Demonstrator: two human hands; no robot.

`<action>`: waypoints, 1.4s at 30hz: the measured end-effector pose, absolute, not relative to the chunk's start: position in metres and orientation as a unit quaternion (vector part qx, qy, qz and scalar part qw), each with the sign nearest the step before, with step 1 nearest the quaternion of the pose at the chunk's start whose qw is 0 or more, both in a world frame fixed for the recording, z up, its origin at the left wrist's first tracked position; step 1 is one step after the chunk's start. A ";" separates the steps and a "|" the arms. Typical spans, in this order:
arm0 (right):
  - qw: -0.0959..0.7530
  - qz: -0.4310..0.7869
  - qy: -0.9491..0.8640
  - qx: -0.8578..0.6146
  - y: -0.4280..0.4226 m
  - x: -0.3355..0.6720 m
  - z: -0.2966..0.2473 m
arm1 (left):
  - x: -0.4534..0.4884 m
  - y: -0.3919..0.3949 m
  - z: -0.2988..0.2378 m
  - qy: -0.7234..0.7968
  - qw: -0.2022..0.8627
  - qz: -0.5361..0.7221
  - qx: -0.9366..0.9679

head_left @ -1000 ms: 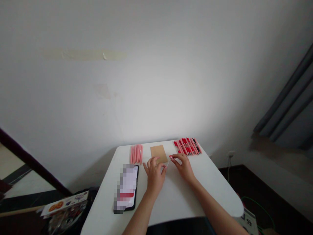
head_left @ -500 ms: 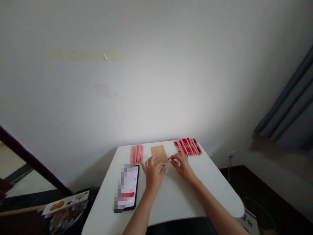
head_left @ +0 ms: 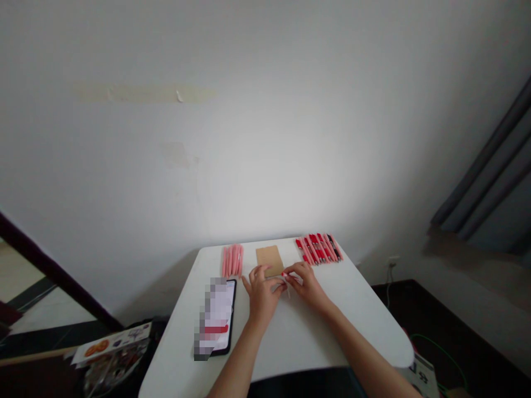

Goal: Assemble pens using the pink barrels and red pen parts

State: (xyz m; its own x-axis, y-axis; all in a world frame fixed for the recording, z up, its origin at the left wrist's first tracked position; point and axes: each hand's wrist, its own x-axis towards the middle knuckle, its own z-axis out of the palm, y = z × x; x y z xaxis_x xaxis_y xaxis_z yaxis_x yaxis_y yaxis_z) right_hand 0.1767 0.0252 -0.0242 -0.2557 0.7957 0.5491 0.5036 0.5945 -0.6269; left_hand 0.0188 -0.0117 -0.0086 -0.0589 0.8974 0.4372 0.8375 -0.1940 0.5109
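My right hand (head_left: 305, 283) is closed in a pinch on a small red-tipped white piece (head_left: 284, 275), too small to name. A thin pale strip (head_left: 289, 293) hangs down beside it. My left hand (head_left: 264, 293) meets it from the left, thumb and forefinger pressed together close to the piece. What those left fingertips grip is hidden. Just beyond both hands a square of brown cardboard (head_left: 269, 258) lies flat, its near edge partly covered by the fingers.
Several pink stick-like things (head_left: 233, 261) lie in a row at the table's back left. Several red, pink and black pens (head_left: 319, 249) line the back right. A phone (head_left: 222, 318), partly blurred, lies left of my left arm on the white table (head_left: 307, 342). Behind stands a wall (head_left: 265, 166).
Both hands have come closer together. My left thumb and forefinger have shut near the small piece, and my right fingertips have shifted slightly left with it.
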 end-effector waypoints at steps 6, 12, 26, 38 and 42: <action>0.436 0.151 -0.779 -0.424 0.025 0.178 -0.025 | 0.017 -0.009 -0.010 0.644 0.018 0.367 0.671; 0.419 0.134 -0.779 -0.448 0.026 0.174 -0.029 | 0.017 -0.010 -0.011 0.634 -0.003 0.363 0.683; 0.407 0.116 -0.765 -0.486 0.025 0.179 -0.027 | 0.015 -0.011 -0.010 0.640 0.010 0.344 0.687; 0.408 0.082 -0.736 -0.534 0.026 0.194 -0.029 | 0.016 -0.013 -0.015 0.590 0.013 0.284 0.755; 0.414 0.077 -0.724 -0.547 0.028 0.198 -0.031 | 0.017 -0.012 -0.013 0.574 0.021 0.280 0.769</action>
State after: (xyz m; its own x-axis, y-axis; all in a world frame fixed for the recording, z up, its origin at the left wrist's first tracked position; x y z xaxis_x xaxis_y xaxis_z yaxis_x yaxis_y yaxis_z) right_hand 0.1984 0.0280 -0.0307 -0.0603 0.8551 0.5149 0.7281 0.3906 -0.5634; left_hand 0.0170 -0.0120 -0.0125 0.1838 0.8948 0.4068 0.8716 -0.3397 0.3533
